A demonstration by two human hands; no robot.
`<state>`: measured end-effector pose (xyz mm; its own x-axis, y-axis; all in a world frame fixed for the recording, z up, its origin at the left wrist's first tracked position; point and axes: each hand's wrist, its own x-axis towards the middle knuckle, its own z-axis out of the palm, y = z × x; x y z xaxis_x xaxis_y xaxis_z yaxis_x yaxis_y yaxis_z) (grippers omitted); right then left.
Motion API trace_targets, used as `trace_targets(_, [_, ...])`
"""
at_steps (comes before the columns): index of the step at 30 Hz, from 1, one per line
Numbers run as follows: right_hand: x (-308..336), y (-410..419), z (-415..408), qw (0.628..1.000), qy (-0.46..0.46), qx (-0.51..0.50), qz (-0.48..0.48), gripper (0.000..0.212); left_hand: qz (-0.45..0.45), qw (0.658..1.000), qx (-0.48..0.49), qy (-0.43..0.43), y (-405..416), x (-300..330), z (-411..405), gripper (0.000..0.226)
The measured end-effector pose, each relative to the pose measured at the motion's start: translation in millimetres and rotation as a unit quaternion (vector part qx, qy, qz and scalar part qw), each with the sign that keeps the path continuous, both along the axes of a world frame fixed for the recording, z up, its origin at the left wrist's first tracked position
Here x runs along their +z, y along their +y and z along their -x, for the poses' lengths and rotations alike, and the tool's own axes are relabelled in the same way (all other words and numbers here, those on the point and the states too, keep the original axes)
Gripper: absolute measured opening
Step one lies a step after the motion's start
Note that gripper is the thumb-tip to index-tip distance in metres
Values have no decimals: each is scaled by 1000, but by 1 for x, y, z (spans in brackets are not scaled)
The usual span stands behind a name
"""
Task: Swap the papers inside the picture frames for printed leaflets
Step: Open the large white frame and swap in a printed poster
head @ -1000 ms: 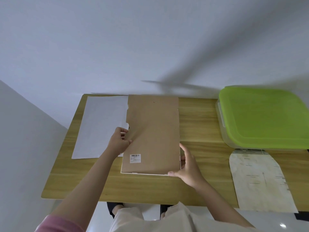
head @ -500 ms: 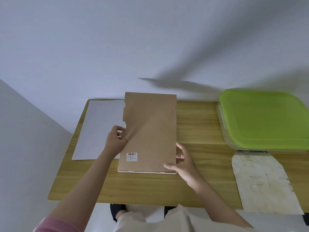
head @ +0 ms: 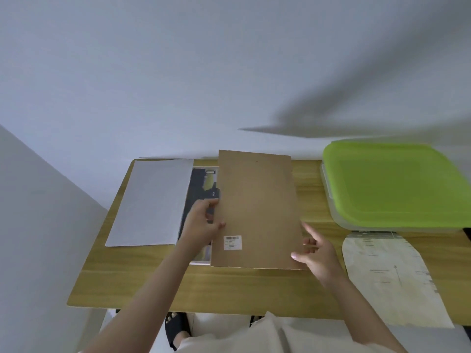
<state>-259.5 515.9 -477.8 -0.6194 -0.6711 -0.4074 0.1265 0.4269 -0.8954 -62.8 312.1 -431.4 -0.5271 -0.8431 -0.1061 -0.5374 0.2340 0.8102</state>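
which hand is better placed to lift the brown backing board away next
Left. The left hand already pinches the backing board at its left edge, while the right hand only touches the lower right corner with loose fingers.

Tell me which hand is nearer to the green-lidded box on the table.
Right. The right hand sits at the brown backing board's right edge, nearer the green-lidded box; the left hand grips the board's far-side edge.
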Motion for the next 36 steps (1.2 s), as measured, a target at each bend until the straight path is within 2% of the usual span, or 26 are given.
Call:
trace_targets(3, [3, 26, 26, 999, 34, -10, -24, 81, -51, 997, -56, -21, 26, -9, 24, 65])
trace_targets(6, [2, 45, 45, 998, 40, -28, -40, 74, -61, 990, -111, -55, 47, -22, 45, 76])
trace_targets(11, [-7, 62, 63, 995, 62, -51, -56, 66, -93, 982, -132, -98, 71, -37, 67, 84])
trace_targets(16, [-15, 60, 53, 989, 119, -50, -71, 58, -61, 979, -136, -141, 78, -46, 73, 84])
trace_targets(20, [-24, 59, 44, 983, 154, -6, -104, 64, -39, 979, -148, -136, 80, -48, 71, 85])
trace_targets(25, [-33, 57, 33, 971, 200, 22, -131, 68, -34, 969, -192, -154, 79, -46, 69, 97])
trace_targets(36, [-38, 52, 26, 951, 253, 31, -176, 60, 7, 952, -221, -214, 72, -46, 64, 104])
